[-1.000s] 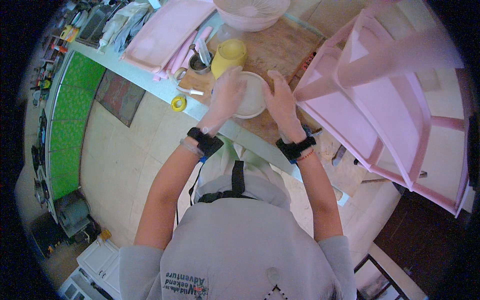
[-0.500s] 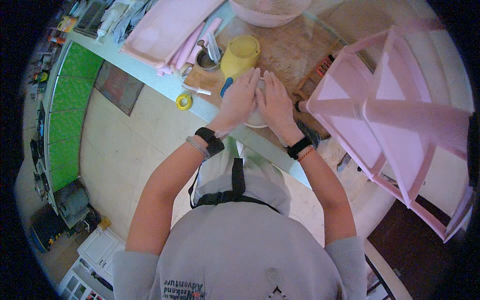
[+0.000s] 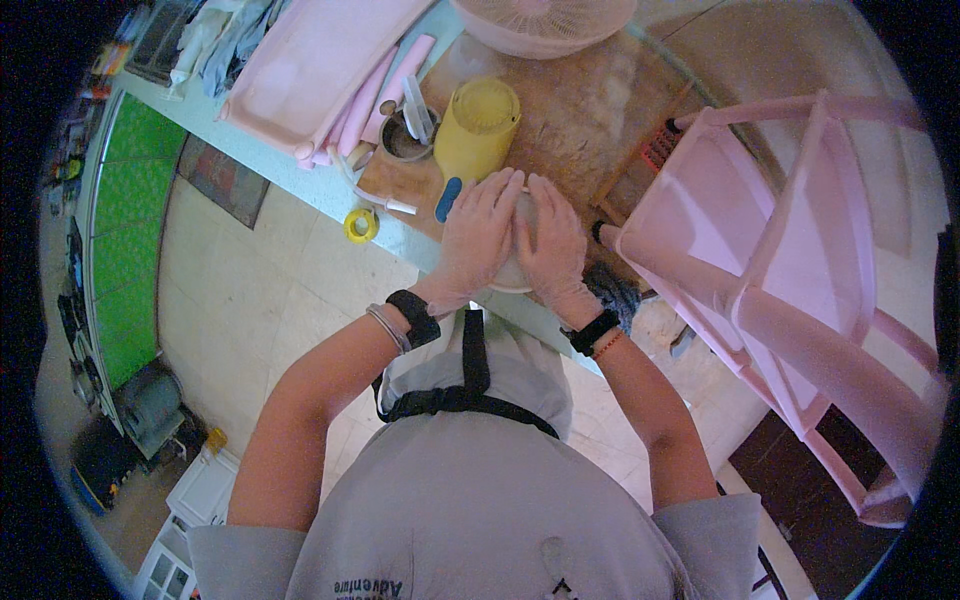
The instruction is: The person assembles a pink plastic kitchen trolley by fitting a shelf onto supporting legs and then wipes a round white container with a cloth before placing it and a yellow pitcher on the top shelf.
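Observation:
Both my hands wear thin see-through gloves and rest side by side on a pale round thing (image 3: 513, 277), perhaps a dish or lid, near the table's front edge. My left hand (image 3: 478, 240) lies over its left part with fingers stretched out. On its right part lies my right hand (image 3: 553, 240), fingers also long and pointing away from me. The palms hide most of the round thing, so its contents cannot be made out. Just beyond the fingertips stands a yellow rounded container (image 3: 478, 125), with a blue oval piece (image 3: 448, 200) beside my left fingers.
Left of the yellow container are a dark round tin (image 3: 405, 137) with tools, a roll of yellow tape (image 3: 361, 225) and a white-tipped cord (image 3: 398, 207). A pink tray (image 3: 310, 70) and a pink basket (image 3: 540, 28) lie farther back. A pink rack (image 3: 700, 190) stands at right.
Both hands have come slightly nearer to me, still laid on the round thing. The whole view has shifted a little, and the pink rack appears at a different angle.

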The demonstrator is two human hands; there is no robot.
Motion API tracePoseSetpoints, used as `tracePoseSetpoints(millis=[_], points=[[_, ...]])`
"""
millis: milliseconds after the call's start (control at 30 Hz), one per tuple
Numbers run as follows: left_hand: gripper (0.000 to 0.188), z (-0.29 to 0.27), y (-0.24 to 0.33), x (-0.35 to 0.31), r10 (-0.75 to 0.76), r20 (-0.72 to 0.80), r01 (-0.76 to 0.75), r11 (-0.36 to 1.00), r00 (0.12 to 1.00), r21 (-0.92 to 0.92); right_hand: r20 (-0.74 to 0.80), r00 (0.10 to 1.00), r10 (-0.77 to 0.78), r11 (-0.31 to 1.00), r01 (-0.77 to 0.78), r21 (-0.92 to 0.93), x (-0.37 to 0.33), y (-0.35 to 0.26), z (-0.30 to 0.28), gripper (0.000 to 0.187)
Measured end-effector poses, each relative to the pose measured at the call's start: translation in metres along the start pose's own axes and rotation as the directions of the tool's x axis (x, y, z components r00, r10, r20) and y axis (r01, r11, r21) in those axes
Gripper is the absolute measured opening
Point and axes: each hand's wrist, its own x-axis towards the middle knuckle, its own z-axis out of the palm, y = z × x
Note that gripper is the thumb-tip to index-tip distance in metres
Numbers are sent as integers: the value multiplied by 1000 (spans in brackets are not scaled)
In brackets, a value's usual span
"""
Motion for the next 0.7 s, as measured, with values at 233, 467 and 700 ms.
tracePoseSetpoints(millis=[233,467,700], points=[[49,-5,7,0,-26,-4,26,999,1000,-21,-15,1000,12,999,-12,47,-1,1,0,51],[50,-5,6,-3,-24,40,23,999,999,31,4,999,-48,999,48,-19,-3,-1,-4,52],[52,-4,8,5,-41,99,33,996,994,84,-2,999,48,999,-48,-25,-1,1,0,52]])
